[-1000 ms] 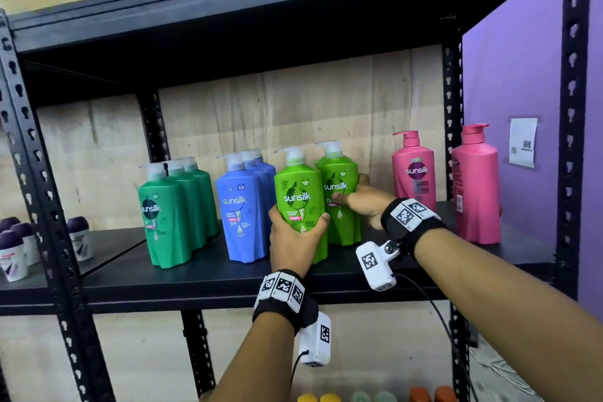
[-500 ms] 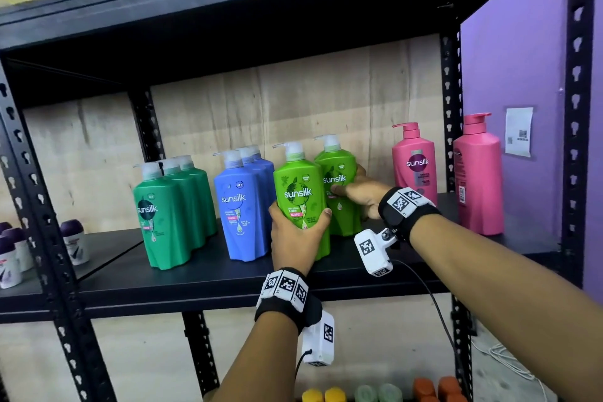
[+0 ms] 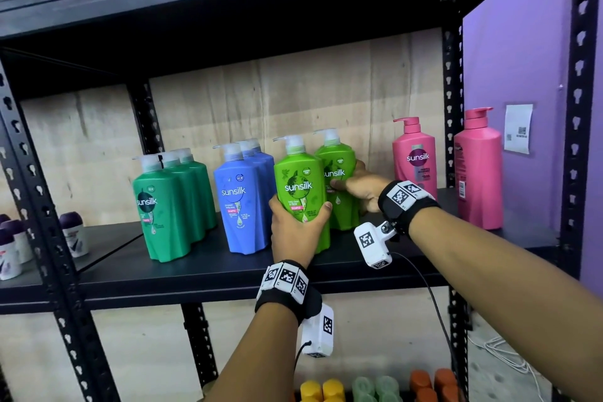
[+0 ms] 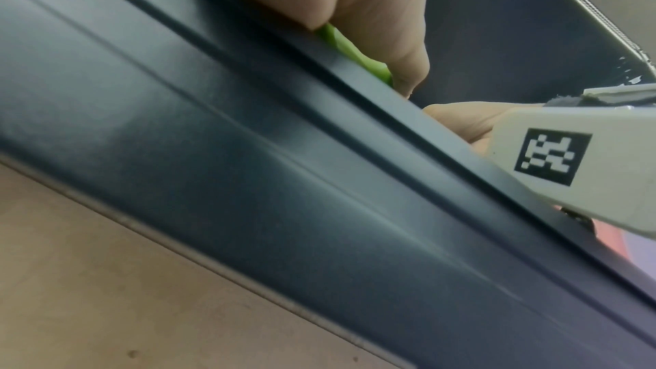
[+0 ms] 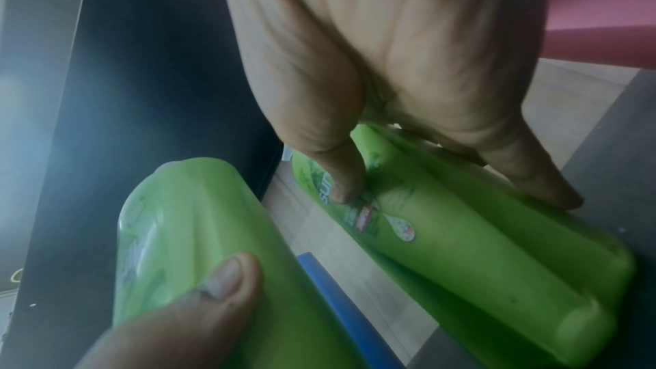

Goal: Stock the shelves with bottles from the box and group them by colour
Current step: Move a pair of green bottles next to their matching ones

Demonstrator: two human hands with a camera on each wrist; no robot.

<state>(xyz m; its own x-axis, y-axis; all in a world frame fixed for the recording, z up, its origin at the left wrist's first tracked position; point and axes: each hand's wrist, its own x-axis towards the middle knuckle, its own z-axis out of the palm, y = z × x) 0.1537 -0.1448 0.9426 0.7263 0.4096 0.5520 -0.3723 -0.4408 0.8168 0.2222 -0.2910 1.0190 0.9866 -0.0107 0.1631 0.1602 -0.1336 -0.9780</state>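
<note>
Two lime green pump bottles stand upright on the black shelf [image 3: 202, 274]. My left hand [image 3: 298, 222] grips the front lime bottle [image 3: 298, 186] low down, thumb on one side and fingers on the other. My right hand [image 3: 359, 188] holds the rear lime bottle [image 3: 339, 166] round its right side, thumb on the label. In the right wrist view the right hand [image 5: 408, 94] grips the rear lime bottle [image 5: 461, 249], and the front lime bottle [image 5: 199, 234] lies at the lower left with my left thumb on it. The left wrist view shows a sliver of the green bottle [image 4: 348, 52] under my left hand [image 4: 373, 10].
Dark green bottles [image 3: 169, 202] stand at the left, blue bottles [image 3: 243, 199] beside the lime ones, two pink bottles [image 3: 414, 157] at the right. Small roll-on bottles [image 3: 73, 232] sit on the neighbouring shelf. Yellow, pale green and orange caps [image 3: 375, 388] show on the shelf below. Black uprights frame both sides.
Both hands keep their hold on the two lime bottles; the bottles have barely shifted. The head view has drifted slightly.
</note>
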